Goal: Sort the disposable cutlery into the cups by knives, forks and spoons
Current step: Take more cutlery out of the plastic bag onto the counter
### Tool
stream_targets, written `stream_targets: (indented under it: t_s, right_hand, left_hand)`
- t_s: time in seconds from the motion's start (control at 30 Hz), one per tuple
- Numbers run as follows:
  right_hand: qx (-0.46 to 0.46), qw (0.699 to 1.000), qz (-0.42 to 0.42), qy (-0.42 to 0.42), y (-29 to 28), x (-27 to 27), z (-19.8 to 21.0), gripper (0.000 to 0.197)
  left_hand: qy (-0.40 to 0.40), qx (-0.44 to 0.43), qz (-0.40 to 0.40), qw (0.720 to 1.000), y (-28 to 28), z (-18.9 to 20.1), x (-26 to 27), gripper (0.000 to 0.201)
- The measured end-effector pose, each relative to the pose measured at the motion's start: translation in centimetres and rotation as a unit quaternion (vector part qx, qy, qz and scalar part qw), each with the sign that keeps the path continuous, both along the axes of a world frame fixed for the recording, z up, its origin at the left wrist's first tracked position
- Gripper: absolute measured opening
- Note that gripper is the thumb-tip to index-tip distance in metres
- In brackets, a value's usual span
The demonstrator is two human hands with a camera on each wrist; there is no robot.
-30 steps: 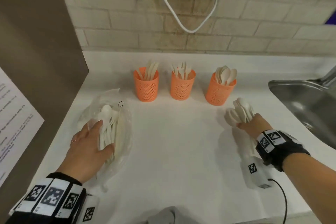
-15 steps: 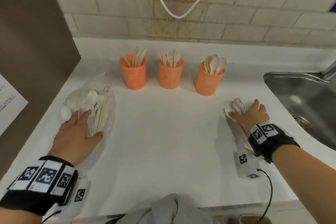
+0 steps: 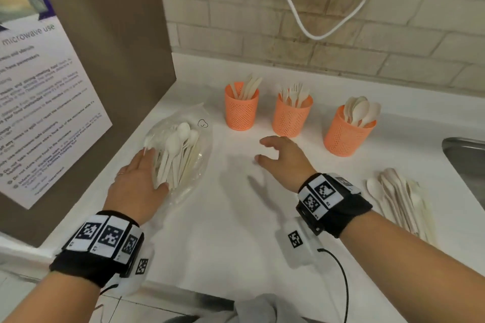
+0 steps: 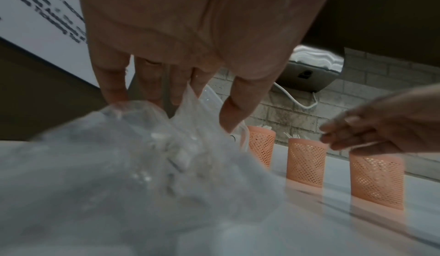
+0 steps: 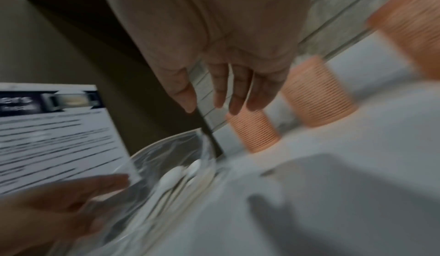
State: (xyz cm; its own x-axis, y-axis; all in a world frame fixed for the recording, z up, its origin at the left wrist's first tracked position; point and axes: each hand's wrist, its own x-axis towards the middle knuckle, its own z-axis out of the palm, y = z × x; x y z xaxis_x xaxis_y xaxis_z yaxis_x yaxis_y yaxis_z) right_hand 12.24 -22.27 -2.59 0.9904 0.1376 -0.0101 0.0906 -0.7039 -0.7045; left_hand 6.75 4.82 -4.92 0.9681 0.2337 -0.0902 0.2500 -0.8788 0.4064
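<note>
Three orange mesh cups (image 3: 241,109) stand in a row near the back of the white surface (image 3: 236,217): the left cup holds knives, the middle cup (image 3: 291,115) forks and the right cup (image 3: 346,131) spoons, so sorting is well under way but not finished. Unsorted cutlery lies in a clear bag (image 3: 181,155) on the left, and a loose pile (image 3: 399,199) of spoons and other pieces lies on the surface at the right, close to the sink (image 3: 467,165). The left hand (image 3: 136,183) rests flat on the bag with fingers straight, pinning it down. The right hand (image 3: 286,160) hovers above the surface between bag and cups, fingers spread and loosely bent, holding nothing. The step in hand looks like a reach into the bag for more pieces; the next move would call for slipping the right fingers into the bag's mouth while the left keeps it steady, since the thin film could drag along. Readable writing is scant: a poster (image 3: 44,102) on the left panel shows "microwave use" as a heading, with smaller lines too blurred to read. The wrist bands carry black-and-white square markers, not text.
</note>
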Motion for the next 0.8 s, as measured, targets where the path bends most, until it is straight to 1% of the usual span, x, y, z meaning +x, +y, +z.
stream_targets:
  t_s: [0.07, 0.1, 0.17, 0.2, 0.23, 0.3, 0.37, 0.4, 0.47, 0.5, 0.53, 0.6, 0.63, 0.67, 0.7, 0.77, 0.8]
  right_hand:
    - [0.067, 0.995, 0.068, 0.025, 3.9, 0.2, 0.0, 0.034]
    - [0.085, 0.991, 0.097, 0.031, 5.8, 0.2, 0.0, 0.031]
    - [0.073, 0.984, 0.159, 0.030, 9.3, 0.2, -0.1, 0.031]
    - [0.042, 0.980, 0.190, 0.030, 10.8, 0.4, -0.3, 0.032]
    - [-0.009, 0.974, 0.221, 0.036, 12.0, 0.7, -0.5, 0.033]
    - [-0.156, 0.949, 0.264, 0.069, 13.1, 1.7, -1.4, 0.032]
    - [-0.276, 0.918, 0.257, 0.122, 12.7, 3.1, -2.4, 0.033]
    - [-0.306, 0.911, 0.241, 0.138, 12.2, 3.7, -2.8, 0.033]
    - [-0.326, 0.911, 0.214, 0.135, 11.3, 4.5, -2.9, 0.031]
    - [-0.313, 0.922, 0.194, 0.123, 11.2, 4.7, -2.6, 0.029]
    - [-0.277, 0.941, 0.167, 0.096, 11.4, 4.8, -2.1, 0.027]
    - [-0.152, 0.981, 0.115, 0.031, 12.4, 4.3, -1.0, 0.020]
    - [-0.090, 0.991, 0.094, 0.025, 13.0, 4.0, -0.5, 0.018]
    - [-0.050, 0.994, 0.081, 0.052, 13.7, 3.8, -0.2, 0.018]
    - [-0.031, 0.991, 0.073, 0.106, 14.2, 3.5, 0.0, 0.018]
    - [-0.011, 0.970, 0.051, 0.239, 15.1, 3.6, -0.4, 0.020]
    - [0.006, 0.957, 0.029, 0.287, 15.4, 3.8, -0.6, 0.022]
  left_hand:
    - [-0.005, -0.003, 0.005, 1.000, 0.4, 0.1, -0.3, 0.086]
    - [-0.007, -0.003, 0.007, 1.000, 0.6, 0.1, -0.3, 0.091]
    - [-0.011, 0.001, 0.005, 1.000, 1.2, 0.1, -0.1, 0.099]
    - [-0.008, 0.001, 0.003, 1.000, 1.5, 0.0, 0.1, 0.103]
    - [-0.001, 0.004, 0.002, 1.000, 1.8, -0.1, 0.2, 0.106]
    - [0.020, 0.012, 0.002, 1.000, 2.6, -0.3, 0.4, 0.114]
    - [0.022, -0.003, 0.016, 1.000, 3.4, -0.3, 0.5, 0.120]
    - [0.014, -0.021, 0.025, 0.999, 3.8, -0.3, 0.5, 0.121]
    - [-0.001, -0.046, 0.021, 0.999, 4.6, -0.5, 0.7, 0.123]
    - [0.001, -0.053, 0.010, 0.999, 4.7, -0.6, 0.7, 0.123]
    - [0.005, -0.060, -0.005, 0.998, 4.8, -0.9, 0.7, 0.122]
    - [0.006, -0.078, -0.033, 0.996, 4.4, -0.9, 0.7, 0.118]
    - [0.002, -0.089, -0.044, 0.995, 4.2, -0.9, 0.6, 0.114]
    - [-0.007, -0.100, -0.053, 0.994, 4.2, -0.9, 0.5, 0.111]
    - [-0.016, -0.105, -0.062, 0.992, 4.2, -0.9, 0.5, 0.108]
    - [-0.033, -0.118, -0.079, 0.989, 4.8, -0.9, 0.2, 0.100]
    - [-0.043, -0.118, -0.090, 0.988, 5.2, -0.9, -0.1, 0.096]
